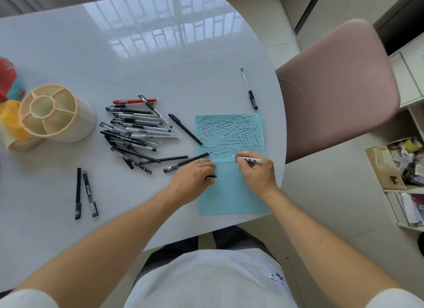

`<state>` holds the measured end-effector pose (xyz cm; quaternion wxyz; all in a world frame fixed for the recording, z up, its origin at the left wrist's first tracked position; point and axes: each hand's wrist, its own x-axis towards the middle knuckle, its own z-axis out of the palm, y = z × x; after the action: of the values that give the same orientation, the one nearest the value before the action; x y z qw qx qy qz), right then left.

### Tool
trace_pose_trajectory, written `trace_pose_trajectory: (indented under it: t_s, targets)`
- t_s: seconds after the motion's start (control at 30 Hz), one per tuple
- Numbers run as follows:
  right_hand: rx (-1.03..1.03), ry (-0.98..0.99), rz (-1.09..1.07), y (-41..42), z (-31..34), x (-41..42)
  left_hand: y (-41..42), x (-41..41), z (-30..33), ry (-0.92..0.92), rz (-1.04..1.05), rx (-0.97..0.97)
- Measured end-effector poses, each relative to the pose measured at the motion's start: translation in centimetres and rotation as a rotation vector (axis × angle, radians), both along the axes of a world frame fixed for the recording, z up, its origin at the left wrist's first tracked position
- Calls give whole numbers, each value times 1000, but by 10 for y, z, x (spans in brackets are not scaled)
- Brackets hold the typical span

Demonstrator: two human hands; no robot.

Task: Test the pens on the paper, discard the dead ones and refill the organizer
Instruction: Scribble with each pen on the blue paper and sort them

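A light blue paper (231, 193) lies near the table's front edge, its upper half covered in black and red scribbles. My right hand (258, 172) grips a white pen (249, 159) with its tip on the paper near the fold. My left hand (195, 178) rests on the paper's left edge and holds a small black cap (211, 176). A heap of several pens (135, 133) lies left of the paper. The cream round organizer (54, 112), its compartments holding nothing, stands at the left.
Two black pens (85, 193) lie apart at the front left, and one pen (249, 88) lies beyond the paper near the white table's (137, 55) right edge. A pink chair (339, 85) stands at the right. Colourful packets (9, 87) sit behind the organizer.
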<state>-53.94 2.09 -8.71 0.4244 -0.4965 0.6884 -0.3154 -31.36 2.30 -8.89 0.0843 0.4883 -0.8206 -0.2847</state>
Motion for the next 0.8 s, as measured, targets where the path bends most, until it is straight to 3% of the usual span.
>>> trace_pose_trajectory:
  t_s: [0.17,0.4,0.47,0.67,0.8]
  targets:
    - [-64,170,117,-1,-4,7,2,4,-6,-4,-8,36]
    - [-69,169,-78,-9,-3,-17,3,5,-3,9,10,63]
    - [-22,75,-112,-8,1,-17,2,4,-2,31,33,76]
    - [109,-465,-92,1,21,-3,-1,1,10,115,281,134]
    - [145,-517,-42,8,26,9,-2,1,17,140,303,178]
